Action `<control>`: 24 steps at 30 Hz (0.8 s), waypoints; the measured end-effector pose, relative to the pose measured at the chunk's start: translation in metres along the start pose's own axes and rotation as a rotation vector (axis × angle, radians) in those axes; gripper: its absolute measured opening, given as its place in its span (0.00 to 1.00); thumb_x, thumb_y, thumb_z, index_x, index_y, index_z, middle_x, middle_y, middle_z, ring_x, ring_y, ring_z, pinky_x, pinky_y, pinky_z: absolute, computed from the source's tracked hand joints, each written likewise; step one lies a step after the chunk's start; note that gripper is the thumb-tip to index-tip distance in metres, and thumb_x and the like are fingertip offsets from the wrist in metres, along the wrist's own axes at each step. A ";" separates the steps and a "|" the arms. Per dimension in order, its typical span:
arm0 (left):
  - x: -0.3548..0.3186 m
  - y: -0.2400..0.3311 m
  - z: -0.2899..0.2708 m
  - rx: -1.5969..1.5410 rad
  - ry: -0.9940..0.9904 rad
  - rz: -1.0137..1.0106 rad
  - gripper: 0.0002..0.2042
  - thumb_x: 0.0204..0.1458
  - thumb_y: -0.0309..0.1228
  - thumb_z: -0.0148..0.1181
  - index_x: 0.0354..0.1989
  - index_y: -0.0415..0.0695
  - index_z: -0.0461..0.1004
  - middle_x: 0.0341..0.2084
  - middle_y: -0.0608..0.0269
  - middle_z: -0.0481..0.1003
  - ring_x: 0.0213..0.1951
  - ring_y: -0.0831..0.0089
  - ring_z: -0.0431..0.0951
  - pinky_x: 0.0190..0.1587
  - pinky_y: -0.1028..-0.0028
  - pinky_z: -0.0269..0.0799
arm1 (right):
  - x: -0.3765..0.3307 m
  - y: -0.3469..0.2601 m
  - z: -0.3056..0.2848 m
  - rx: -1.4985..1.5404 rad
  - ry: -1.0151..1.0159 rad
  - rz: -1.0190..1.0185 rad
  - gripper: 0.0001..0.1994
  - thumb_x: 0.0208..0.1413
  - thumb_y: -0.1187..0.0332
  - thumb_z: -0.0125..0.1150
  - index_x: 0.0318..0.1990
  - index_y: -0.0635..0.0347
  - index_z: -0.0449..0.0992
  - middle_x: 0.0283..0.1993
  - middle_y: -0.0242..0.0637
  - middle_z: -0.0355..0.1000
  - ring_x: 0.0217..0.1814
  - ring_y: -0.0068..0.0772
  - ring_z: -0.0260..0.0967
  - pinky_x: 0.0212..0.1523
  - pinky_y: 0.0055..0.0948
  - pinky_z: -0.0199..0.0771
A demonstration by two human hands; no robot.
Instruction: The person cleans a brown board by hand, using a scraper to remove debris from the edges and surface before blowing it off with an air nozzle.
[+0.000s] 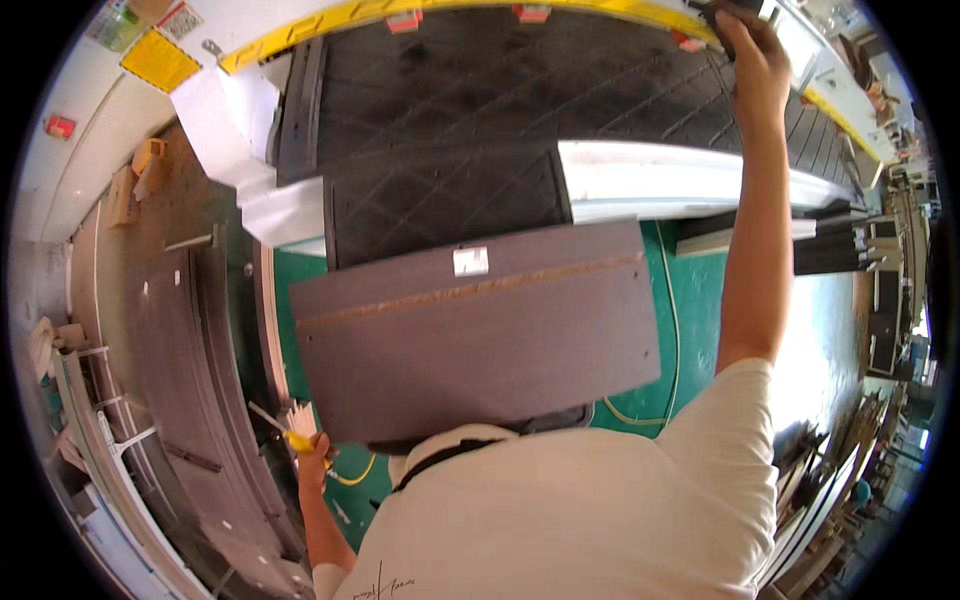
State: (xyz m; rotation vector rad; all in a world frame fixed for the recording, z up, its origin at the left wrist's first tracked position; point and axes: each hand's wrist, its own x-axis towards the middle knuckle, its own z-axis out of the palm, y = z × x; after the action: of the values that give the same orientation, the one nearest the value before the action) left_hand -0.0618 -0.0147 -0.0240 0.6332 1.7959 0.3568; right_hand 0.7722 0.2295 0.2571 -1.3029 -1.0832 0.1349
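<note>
I see a large dark machine bed with a diamond pattern and a yellow edge spanning the top. Below it, a brown board with a small white label lies flat, overlapping the bed's near edge, above the green floor. My right hand reaches up, closed around something dark at the bed's far edge. My left hand hangs low, gripping a yellow tool.

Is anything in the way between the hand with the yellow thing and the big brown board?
Nothing visible does. The left hand, gripping a yellow tool, sits just off the brown board's lower left corner, with only a small open gap between.
</note>
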 end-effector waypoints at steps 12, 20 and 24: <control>0.032 0.006 -0.022 0.211 -0.406 0.102 0.17 0.60 0.38 0.67 0.50 0.38 0.78 0.35 0.68 0.80 0.37 0.78 0.78 0.37 0.76 0.68 | -0.407 0.051 0.096 -0.196 -0.292 0.901 0.15 0.66 0.63 0.58 0.50 0.66 0.81 0.36 0.38 0.80 0.31 0.30 0.75 0.31 0.25 0.72; 0.040 -0.007 -0.028 0.146 -0.411 0.032 0.20 0.60 0.41 0.69 0.53 0.40 0.77 0.37 0.66 0.81 0.43 0.74 0.81 0.41 0.72 0.69 | -0.514 -0.038 0.215 -0.309 -0.496 0.186 0.07 0.52 0.74 0.67 0.39 0.61 0.81 0.37 0.41 0.72 0.41 0.48 0.73 0.43 0.42 0.77; 0.038 -0.008 -0.032 0.124 -0.418 -0.022 0.21 0.60 0.42 0.69 0.54 0.41 0.76 0.37 0.66 0.80 0.44 0.73 0.81 0.41 0.71 0.69 | -0.513 -0.008 0.203 -0.514 -0.438 0.068 0.04 0.48 0.74 0.67 0.28 0.54 0.77 0.32 0.39 0.69 0.38 0.45 0.73 0.39 0.44 0.76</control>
State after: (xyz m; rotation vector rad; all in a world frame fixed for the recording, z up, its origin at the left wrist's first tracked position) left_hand -0.1024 0.0036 -0.0475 0.7157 1.4294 0.0869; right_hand 0.3523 0.0462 -0.0500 -1.8258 -1.5088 0.2086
